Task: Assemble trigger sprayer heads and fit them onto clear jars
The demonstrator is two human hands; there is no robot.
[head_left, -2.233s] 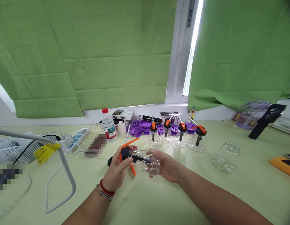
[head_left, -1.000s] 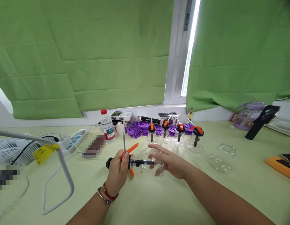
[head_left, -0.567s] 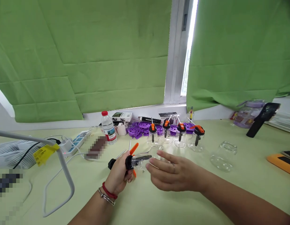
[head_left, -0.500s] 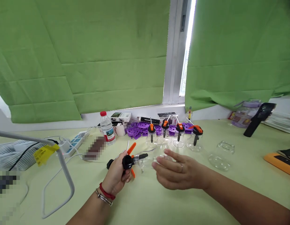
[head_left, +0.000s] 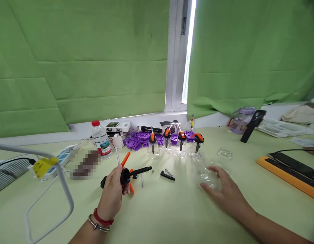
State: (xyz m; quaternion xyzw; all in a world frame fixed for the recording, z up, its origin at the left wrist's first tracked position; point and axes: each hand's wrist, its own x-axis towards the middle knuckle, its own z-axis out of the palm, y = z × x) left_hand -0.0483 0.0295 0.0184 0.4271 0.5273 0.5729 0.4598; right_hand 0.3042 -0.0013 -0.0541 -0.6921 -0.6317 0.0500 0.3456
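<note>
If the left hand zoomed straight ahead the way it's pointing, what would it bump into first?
The left hand, holding a black-and-orange part, would probably bump the purple plastic pieces farther back first, though depth is hard to judge.

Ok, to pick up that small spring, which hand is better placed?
Probably the right hand: it curves about a clear jar seemingly on the table, so it could let go. The left hand is closed around the black part. The spring lies between them.
</note>
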